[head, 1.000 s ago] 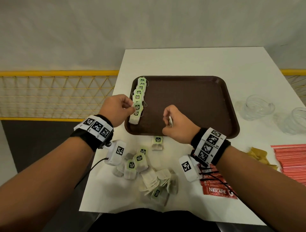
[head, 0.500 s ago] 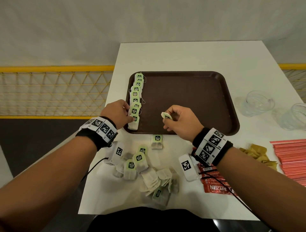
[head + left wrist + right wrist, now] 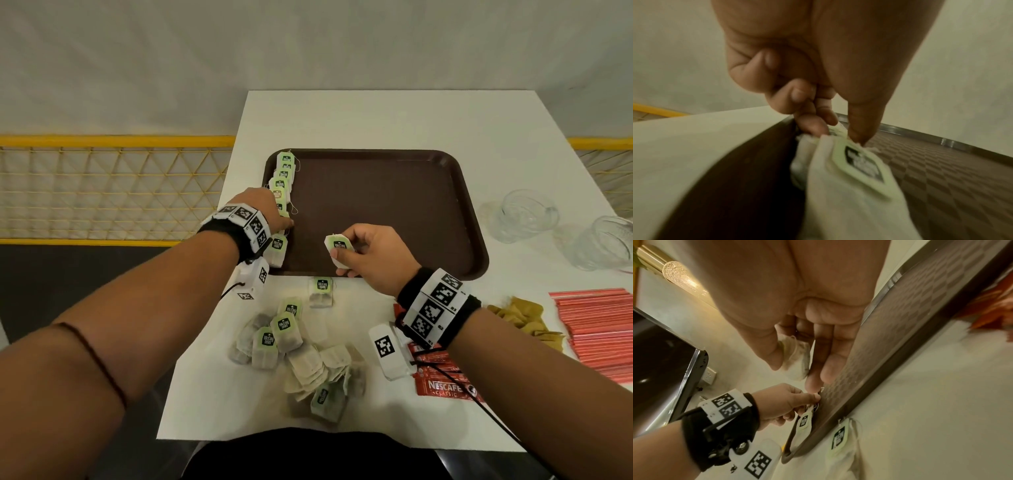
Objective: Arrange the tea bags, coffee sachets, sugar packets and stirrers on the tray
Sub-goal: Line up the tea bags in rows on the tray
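A brown tray [image 3: 394,212] lies on the white table [image 3: 376,116]. A row of green-labelled tea bags [image 3: 282,185] runs down its left edge. My left hand [image 3: 286,224] is at the near part of that row, and in the left wrist view thumb and fingers [image 3: 813,125] pinch the top of a tea bag in the row [image 3: 855,178]. My right hand [image 3: 342,250] hovers over the tray's near edge and grips another tea bag [image 3: 337,244], label up. The right wrist view shows this held tea bag [image 3: 795,356] between thumb and fingers.
Loose tea bags [image 3: 294,342] lie piled near the table's front, one single tea bag [image 3: 321,291] just below the tray. Red Nescafé sachets [image 3: 442,380], brown sugar packets [image 3: 524,318] and red stirrers [image 3: 603,322] lie at right. Two glasses [image 3: 520,216] stand beyond them. A yellow railing [image 3: 113,140] runs at left.
My right hand has raised its tea bag and turned the label upward. My left hand has shifted slightly farther along the row on the tray.
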A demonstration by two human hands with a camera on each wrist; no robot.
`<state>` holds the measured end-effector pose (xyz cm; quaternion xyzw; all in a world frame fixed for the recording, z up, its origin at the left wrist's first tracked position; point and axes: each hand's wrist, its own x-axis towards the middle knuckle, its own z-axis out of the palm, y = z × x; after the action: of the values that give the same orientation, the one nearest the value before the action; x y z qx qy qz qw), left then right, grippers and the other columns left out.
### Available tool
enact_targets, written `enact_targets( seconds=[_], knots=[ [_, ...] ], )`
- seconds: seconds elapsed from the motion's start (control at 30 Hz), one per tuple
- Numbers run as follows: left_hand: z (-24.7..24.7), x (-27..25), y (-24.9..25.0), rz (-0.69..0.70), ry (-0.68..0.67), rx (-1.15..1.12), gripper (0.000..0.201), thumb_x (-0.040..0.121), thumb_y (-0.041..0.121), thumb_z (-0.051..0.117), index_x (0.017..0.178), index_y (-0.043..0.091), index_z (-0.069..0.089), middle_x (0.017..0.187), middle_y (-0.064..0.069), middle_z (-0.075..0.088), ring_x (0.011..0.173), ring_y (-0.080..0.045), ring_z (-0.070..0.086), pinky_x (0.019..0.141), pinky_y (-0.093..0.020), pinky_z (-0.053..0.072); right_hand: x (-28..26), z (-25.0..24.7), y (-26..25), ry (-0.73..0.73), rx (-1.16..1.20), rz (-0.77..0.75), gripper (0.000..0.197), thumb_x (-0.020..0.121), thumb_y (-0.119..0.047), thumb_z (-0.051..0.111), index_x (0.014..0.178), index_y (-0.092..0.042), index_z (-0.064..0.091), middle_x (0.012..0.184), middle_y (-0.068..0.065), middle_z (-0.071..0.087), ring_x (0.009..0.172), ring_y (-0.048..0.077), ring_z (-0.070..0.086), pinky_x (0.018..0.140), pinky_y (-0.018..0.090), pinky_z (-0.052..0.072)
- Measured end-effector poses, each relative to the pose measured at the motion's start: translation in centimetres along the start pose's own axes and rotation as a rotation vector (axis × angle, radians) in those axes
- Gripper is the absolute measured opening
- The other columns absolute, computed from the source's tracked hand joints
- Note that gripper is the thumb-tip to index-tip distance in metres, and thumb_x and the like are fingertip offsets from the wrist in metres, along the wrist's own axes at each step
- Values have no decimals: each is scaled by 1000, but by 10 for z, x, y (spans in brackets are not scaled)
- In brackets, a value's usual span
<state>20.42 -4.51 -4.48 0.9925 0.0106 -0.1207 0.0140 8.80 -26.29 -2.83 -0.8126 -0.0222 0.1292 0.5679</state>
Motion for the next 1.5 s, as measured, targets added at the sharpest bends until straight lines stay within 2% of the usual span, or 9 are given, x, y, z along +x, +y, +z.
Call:
enact_targets(
  seconds=[0.2, 0.3, 0.47, 0.7, 0.87, 0.97, 1.17, 1.33, 1.5],
  knots=[
    [-10, -10, 8, 70, 43, -37, 48, 82, 62, 58, 79, 13, 57, 82, -4, 61, 74, -23, 55, 66, -32, 46, -3, -4, 3, 28, -11, 20, 25, 88, -25, 73, 89, -1, 68, 81, 11, 75, 64, 21, 74, 50, 30, 56],
    [-15, -44, 20, 237, 30, -161, 32, 85, 58, 57, 79, 27, 61, 78, 9, 60, 78, -13, 58, 72, -31, 48, -2, -7, 7, 38, -44, -5, 25, 89, -26, 72, 86, -2, 67, 77, 11, 73, 56, 19, 70, 45, 27, 50],
    [1, -105, 35, 476, -146, 5, 21, 86, 50, 57, 81, 33, 68, 73, 16, 60, 74, -9, 60, 67, -27, 46, -4, -11, 18, 76, -113, -39, 27, 88, -28, 73, 84, -1, 66, 77, 12, 71, 64, 22, 71, 62, 42, 61],
    [29, -126, 41, 431, -225, 61, 26, 81, 55, 59, 82, 32, 71, 74, 11, 63, 77, -16, 63, 65, -28, 50, -11, -15, 24, 24, -148, -64, 26, 90, -27, 71, 84, -2, 65, 77, 13, 71, 60, 20, 70, 60, 34, 56],
    [33, -130, 44, 352, -171, 87, 54, 68, 65, 70, 107, 30, 59, 98, 7, 62, 91, -19, 61, 74, -35, 51, -14, -16, 28, -11, -126, -68, 18, 91, -21, 69, 91, -5, 63, 79, 8, 71, 61, 14, 70, 50, 20, 48],
    [33, -134, 50, 368, -195, 151, 60, 68, 63, 73, 112, 24, 60, 103, 1, 66, 92, -23, 64, 78, -39, 54, -15, -17, 28, -45, -97, -66, 10, 92, -12, 62, 93, -3, 57, 84, 6, 74, 72, 19, 72, 57, 27, 53],
    [22, -138, 55, 428, -287, 40, 33, 77, 47, 73, 94, 21, 65, 91, -1, 67, 87, -24, 64, 71, -33, 51, -17, -17, 26, -143, -85, -23, 16, 92, -3, 47, 82, -15, 42, 74, 10, 59, 62, 21, 53, 63, 41, 45],
    [0, -136, 51, 480, -134, -199, 12, 85, 35, 69, 87, 25, 64, 73, 9, 54, 76, -16, 59, 65, -26, 40, -17, -16, 24, -220, -198, -102, 18, 85, -12, 69, 94, -13, 53, 72, -2, 51, 63, 12, 46, 61, 32, 42],
    [-22, -124, 48, 530, 7, -426, 7, 83, 32, 73, 88, 27, 71, 59, 15, 53, 57, 1, 50, 54, -12, 32, -9, -14, 23, -170, -213, -191, 22, 84, -20, 74, 78, -4, 60, 62, -3, 52, 56, 12, 44, 57, 35, 39]
  ],
)
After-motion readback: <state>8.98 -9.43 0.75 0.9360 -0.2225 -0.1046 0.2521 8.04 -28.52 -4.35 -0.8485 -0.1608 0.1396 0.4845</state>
